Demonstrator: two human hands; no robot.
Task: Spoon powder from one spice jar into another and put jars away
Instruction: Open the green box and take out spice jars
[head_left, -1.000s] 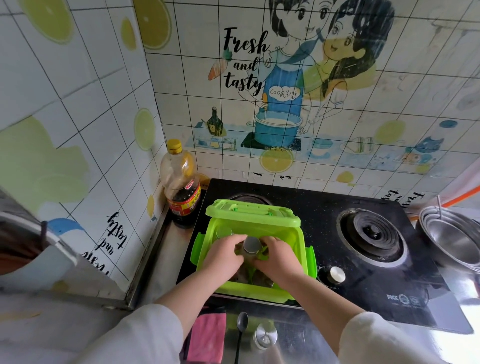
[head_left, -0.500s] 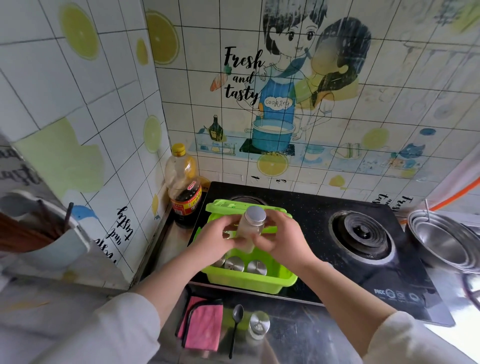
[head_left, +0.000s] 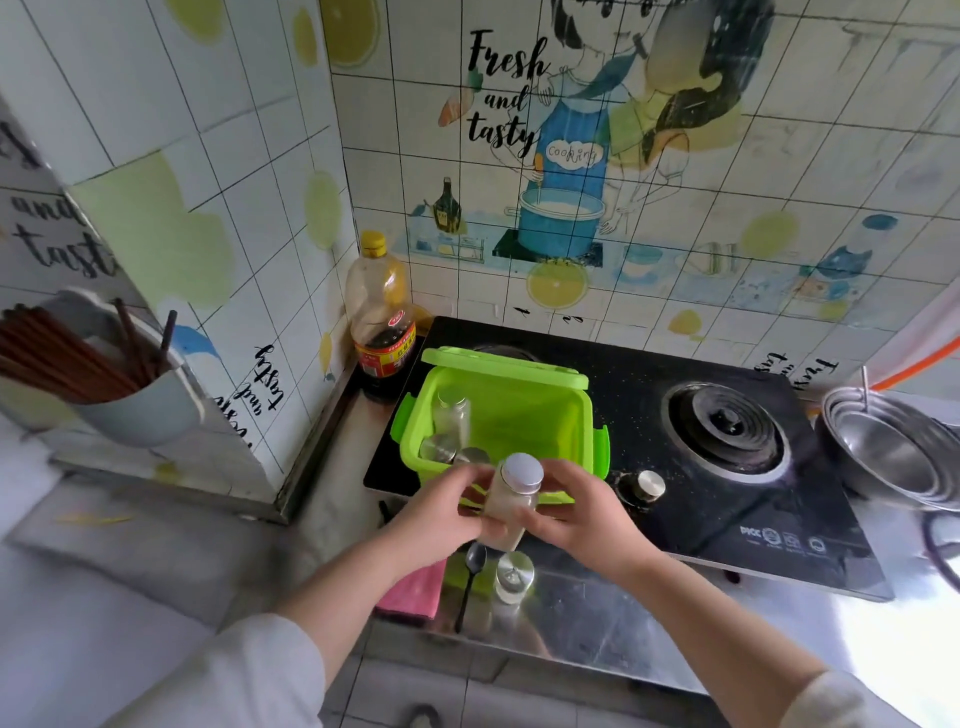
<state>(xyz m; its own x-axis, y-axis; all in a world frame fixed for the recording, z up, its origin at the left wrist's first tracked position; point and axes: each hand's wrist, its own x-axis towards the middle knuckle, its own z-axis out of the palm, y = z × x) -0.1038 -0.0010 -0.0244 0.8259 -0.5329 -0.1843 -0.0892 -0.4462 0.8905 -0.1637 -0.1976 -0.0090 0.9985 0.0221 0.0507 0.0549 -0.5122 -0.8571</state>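
left hand (head_left: 441, 514): fingers curled on the left side of the spice jar (head_left: 511, 501) | right hand (head_left: 574, 512): fingers curled on its right side | jar: capped, tilted, held above the green box's (head_left: 519, 410) front edge | second jar (head_left: 513, 571): upright near the counter's front edge, just beside spoon (head_left: 470, 577)

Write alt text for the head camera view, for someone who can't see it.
Both hands, left hand and right hand, hold a capped spice jar of pale powder above the stove's front edge. Behind it, an open green box with more jars sits on the black stove; a spoon and second jar rest on the counter.
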